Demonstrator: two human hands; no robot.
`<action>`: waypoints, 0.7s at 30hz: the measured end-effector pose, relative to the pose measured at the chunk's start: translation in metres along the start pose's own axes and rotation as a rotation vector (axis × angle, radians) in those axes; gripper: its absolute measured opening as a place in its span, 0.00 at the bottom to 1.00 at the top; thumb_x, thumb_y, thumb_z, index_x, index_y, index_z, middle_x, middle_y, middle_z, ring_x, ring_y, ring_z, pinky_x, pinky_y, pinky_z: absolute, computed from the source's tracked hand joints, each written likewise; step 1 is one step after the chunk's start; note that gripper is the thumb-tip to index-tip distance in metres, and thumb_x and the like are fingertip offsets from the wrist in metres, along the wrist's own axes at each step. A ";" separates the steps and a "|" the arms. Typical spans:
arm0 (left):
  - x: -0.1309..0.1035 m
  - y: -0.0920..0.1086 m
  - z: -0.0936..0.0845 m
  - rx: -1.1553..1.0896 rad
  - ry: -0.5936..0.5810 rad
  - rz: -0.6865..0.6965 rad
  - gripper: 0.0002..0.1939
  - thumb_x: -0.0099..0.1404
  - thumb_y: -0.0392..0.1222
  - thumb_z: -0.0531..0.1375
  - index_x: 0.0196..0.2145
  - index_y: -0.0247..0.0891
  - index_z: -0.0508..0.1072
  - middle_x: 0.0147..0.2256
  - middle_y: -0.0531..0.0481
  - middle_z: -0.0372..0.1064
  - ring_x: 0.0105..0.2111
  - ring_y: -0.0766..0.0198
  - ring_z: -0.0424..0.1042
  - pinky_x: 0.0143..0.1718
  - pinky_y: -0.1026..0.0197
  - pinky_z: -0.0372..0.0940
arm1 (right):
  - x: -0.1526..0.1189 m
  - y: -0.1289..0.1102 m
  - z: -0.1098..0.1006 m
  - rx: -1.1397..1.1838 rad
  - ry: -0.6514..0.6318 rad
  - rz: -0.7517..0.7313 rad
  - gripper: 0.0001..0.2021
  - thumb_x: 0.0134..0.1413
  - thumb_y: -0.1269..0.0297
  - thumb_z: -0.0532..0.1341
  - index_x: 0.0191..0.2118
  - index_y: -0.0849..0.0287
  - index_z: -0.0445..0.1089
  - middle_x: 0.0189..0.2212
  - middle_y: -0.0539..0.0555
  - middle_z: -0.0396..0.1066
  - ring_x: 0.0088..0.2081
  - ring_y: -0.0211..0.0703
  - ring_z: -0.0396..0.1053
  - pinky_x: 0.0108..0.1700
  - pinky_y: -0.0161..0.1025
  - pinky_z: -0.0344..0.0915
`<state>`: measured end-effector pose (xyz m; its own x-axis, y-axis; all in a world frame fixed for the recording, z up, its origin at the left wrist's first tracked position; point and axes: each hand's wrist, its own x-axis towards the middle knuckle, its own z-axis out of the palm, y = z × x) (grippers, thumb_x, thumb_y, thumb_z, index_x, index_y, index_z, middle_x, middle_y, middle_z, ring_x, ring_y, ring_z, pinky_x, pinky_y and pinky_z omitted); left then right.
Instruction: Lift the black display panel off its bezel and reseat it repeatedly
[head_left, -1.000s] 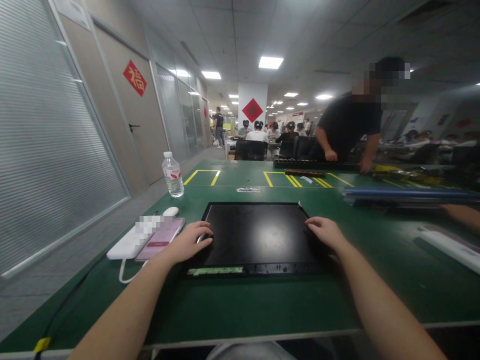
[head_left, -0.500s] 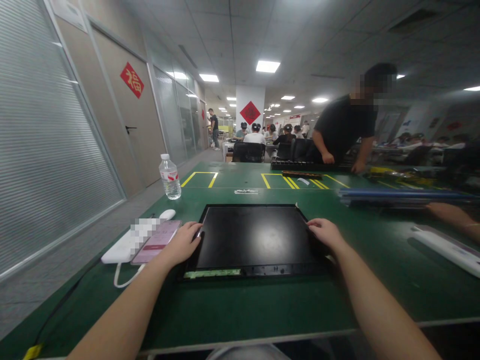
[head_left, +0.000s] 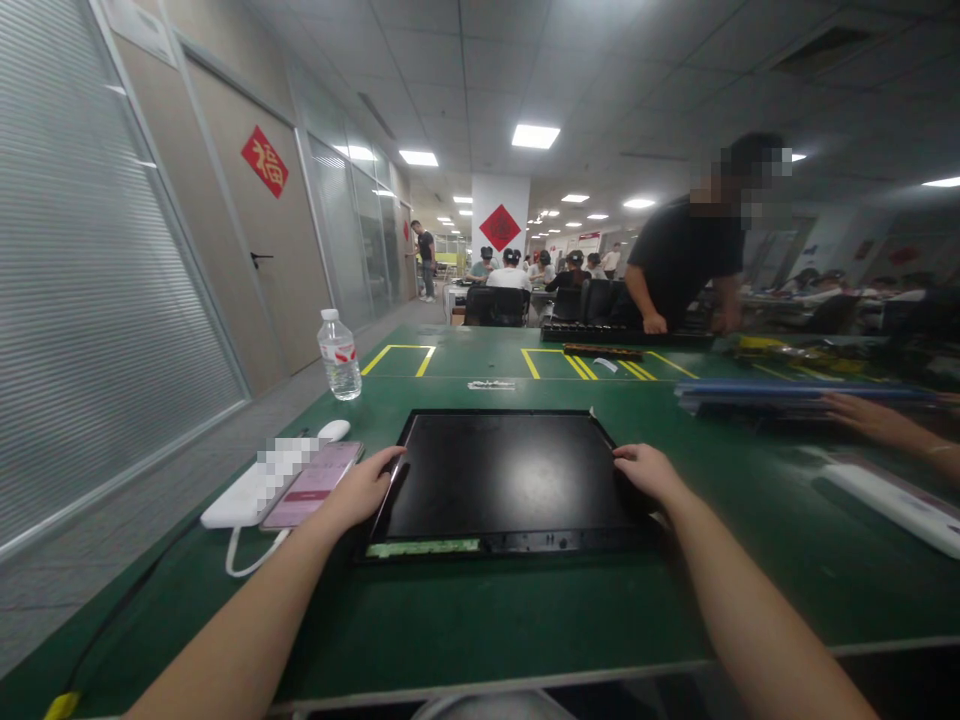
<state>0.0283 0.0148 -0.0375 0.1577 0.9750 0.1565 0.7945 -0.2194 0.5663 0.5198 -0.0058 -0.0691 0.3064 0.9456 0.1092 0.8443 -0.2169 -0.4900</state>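
Note:
A black flat display panel [head_left: 510, 475] lies on the green table [head_left: 525, 630], with a green circuit strip [head_left: 424, 548] along its near left edge. My left hand [head_left: 367, 487] grips the panel's left edge, its thumb and fingers at the frame. On the opposite side my right hand [head_left: 649, 472] holds the right edge, fingertips at the frame and the other fingers partly hidden beneath or behind it. Light reflects off the dark screen.
Left of the panel are a phone [head_left: 319, 487], a white power bank [head_left: 255, 495], a white mouse [head_left: 334, 430] and a water bottle [head_left: 340, 355]. At right, another person's hand [head_left: 877, 420] is near blue-edged panels [head_left: 795, 392]. A person in black [head_left: 686, 260] stands across the table.
My left fingers have drawn closer together at the panel's left edge. The other person's hand at right has moved leftward, and the person in black has shifted slightly left.

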 end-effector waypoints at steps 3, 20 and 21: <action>-0.001 0.006 -0.002 -0.253 0.051 -0.036 0.25 0.58 0.35 0.54 0.53 0.38 0.74 0.49 0.43 0.78 0.49 0.50 0.76 0.50 0.50 0.69 | -0.001 -0.002 -0.001 -0.004 0.002 0.004 0.16 0.52 0.67 0.60 0.44 0.58 0.80 0.44 0.57 0.79 0.47 0.48 0.75 0.48 0.38 0.67; 0.005 0.013 0.000 -1.071 0.105 -0.469 0.26 0.55 0.29 0.68 0.52 0.41 0.75 0.55 0.41 0.74 0.35 0.58 0.81 0.34 0.61 0.77 | -0.003 -0.006 -0.001 -0.045 0.032 -0.015 0.15 0.51 0.67 0.61 0.44 0.59 0.80 0.45 0.57 0.78 0.47 0.48 0.75 0.47 0.37 0.67; 0.005 0.012 0.000 -1.103 0.075 -0.465 0.29 0.55 0.29 0.69 0.55 0.42 0.73 0.53 0.42 0.75 0.33 0.59 0.81 0.34 0.60 0.77 | -0.004 -0.005 -0.001 -0.049 0.031 -0.018 0.15 0.52 0.67 0.61 0.44 0.59 0.79 0.45 0.57 0.78 0.47 0.49 0.75 0.48 0.37 0.67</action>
<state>0.0387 0.0168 -0.0300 -0.0748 0.9725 -0.2204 -0.1699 0.2054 0.9638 0.5150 -0.0083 -0.0660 0.3038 0.9418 0.1443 0.8699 -0.2124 -0.4452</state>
